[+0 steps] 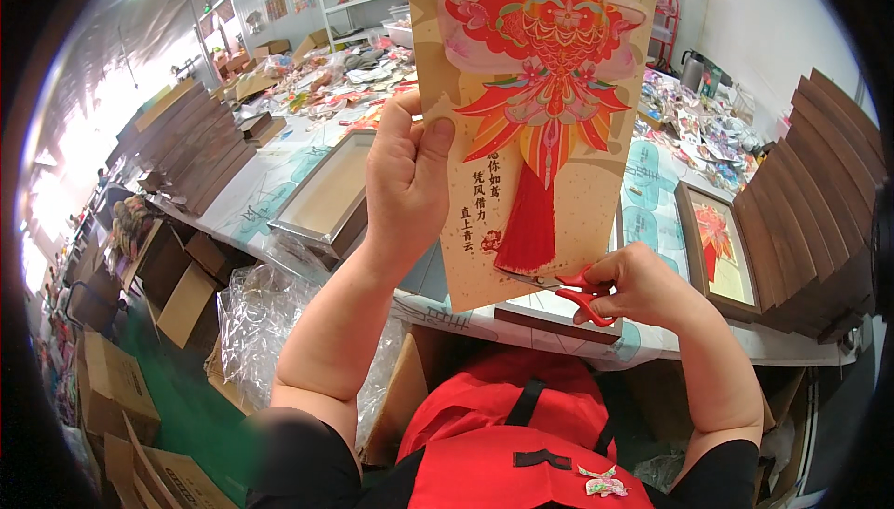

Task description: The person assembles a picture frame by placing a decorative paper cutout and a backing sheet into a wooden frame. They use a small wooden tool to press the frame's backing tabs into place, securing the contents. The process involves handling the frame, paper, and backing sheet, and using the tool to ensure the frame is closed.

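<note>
My left hand (410,169) grips the left edge of a tan card (596,188), held upright and slightly tilted in front of me, thumb on its face. A red and orange goldfish kite decoration (566,53) with bulging eyes and pinkish fins is on the card. From its tail hangs a red tassel (528,225), beside columns of dark writing. My right hand (643,285) has its fingers in the red handles of a pair of scissors (579,298). The blades lie across the tassel's bottom end; whether they are parted is hard to make out.
A frame (296,194) lies on the table left of the card. At right, a brown frame with a similar picture (715,241) rests beside stacked brown frames (805,206). More frames (191,146) are stacked at left. Cardboard boxes (116,383) and clear plastic wrap (270,323) are below the table edge.
</note>
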{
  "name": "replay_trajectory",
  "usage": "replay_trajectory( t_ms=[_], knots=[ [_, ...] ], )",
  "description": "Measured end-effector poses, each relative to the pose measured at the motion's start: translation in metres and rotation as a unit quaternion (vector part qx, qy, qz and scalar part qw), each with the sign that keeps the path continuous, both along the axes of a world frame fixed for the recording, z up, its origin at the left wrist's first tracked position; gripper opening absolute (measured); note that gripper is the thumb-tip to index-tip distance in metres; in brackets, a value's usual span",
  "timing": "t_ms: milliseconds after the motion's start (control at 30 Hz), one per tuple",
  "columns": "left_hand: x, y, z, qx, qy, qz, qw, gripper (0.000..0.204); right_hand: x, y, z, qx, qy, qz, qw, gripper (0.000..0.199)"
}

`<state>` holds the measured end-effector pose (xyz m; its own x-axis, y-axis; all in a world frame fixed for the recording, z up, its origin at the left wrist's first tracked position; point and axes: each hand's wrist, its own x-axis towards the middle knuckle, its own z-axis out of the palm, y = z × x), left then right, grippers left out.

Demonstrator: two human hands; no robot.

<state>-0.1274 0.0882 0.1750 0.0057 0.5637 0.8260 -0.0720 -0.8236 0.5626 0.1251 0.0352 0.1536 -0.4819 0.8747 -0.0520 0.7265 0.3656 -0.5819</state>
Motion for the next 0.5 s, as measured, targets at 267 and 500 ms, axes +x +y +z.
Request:
replay_trajectory(
  t_ms=[267, 500],
  knots=[
    [-0.006, 0.001, -0.002, -0.009, 0.022, -0.002, 1.000, 0.023, -0.002, 0.000, 0.000, -0.006, 0.004, -0.007, 1.000, 0.018],
    [-0.011, 0.003, -0.005, -0.022, 0.003, 0.005, 1.000, 0.022, -0.004, -0.007, -0.009, 0.086, -0.100, 0.082, 0.988, 0.022]
  ],
)
